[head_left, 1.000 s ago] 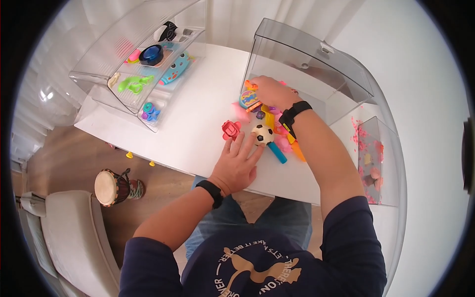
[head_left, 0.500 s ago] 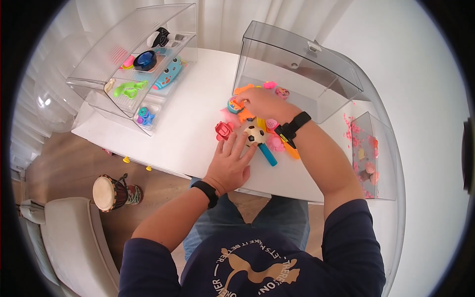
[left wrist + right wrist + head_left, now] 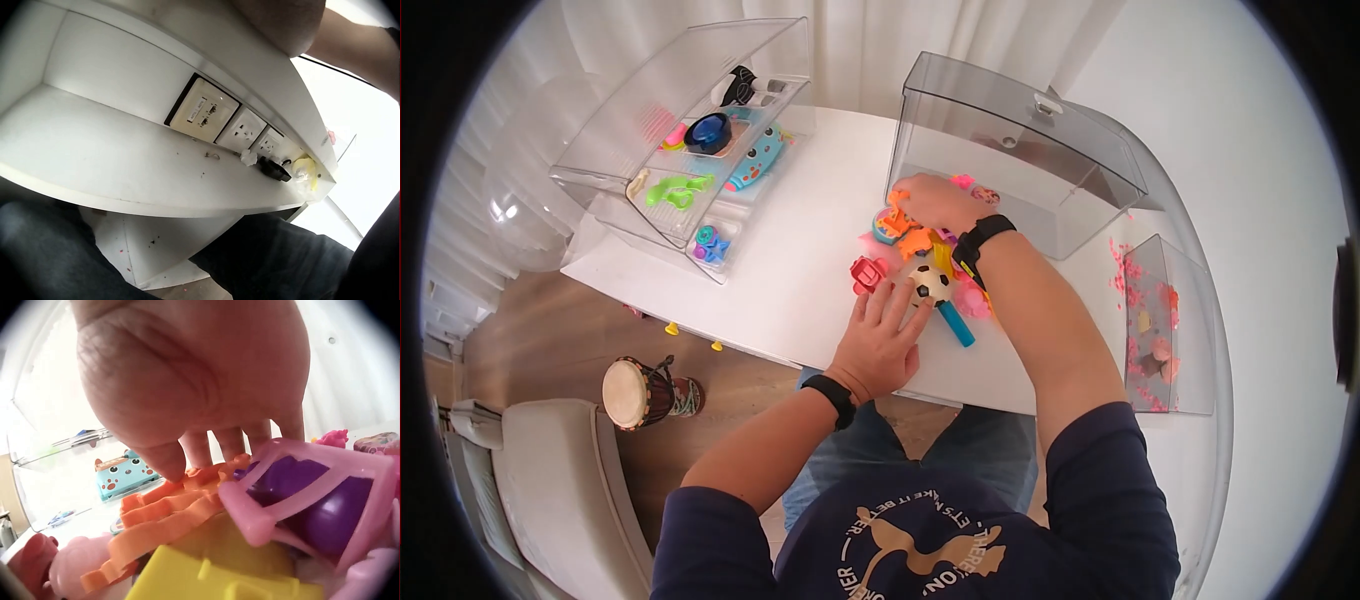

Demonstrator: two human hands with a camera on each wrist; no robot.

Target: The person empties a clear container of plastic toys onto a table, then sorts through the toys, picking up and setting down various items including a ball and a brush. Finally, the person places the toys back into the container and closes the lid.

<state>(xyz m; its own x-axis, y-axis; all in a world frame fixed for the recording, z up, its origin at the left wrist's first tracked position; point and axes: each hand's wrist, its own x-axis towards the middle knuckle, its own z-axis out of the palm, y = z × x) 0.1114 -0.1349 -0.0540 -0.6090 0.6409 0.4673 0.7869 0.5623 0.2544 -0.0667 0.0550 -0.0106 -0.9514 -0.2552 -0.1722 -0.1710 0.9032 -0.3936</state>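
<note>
In the head view my right hand (image 3: 945,205) reaches over the far side of a toy pile. Up close in the right wrist view, its thumb and fingertips pinch an orange cookie cutter (image 3: 203,478). A yellow plastic piece (image 3: 206,575) and a pink frame (image 3: 300,450) around a purple ball (image 3: 337,506) lie below the palm. My left hand (image 3: 880,340) lies spread at the near edge of the pile, fingertips at a small soccer ball (image 3: 930,287) and a red toy (image 3: 867,274). A blue stick (image 3: 956,324) lies beside the ball.
A clear bin (image 3: 1020,130) with a grey lid stands behind the pile. A clear tiered case (image 3: 590,180) with toys is at left, a smaller clear box (image 3: 1190,340) with pink bits at right. A drum (image 3: 626,393) and sofa (image 3: 560,470) are on the floor side.
My right hand has shifted slightly among the orange pieces, and an orange cutter now shows on the pile below it. My left hand stays by the soccer ball. The head view has tilted slightly.
</note>
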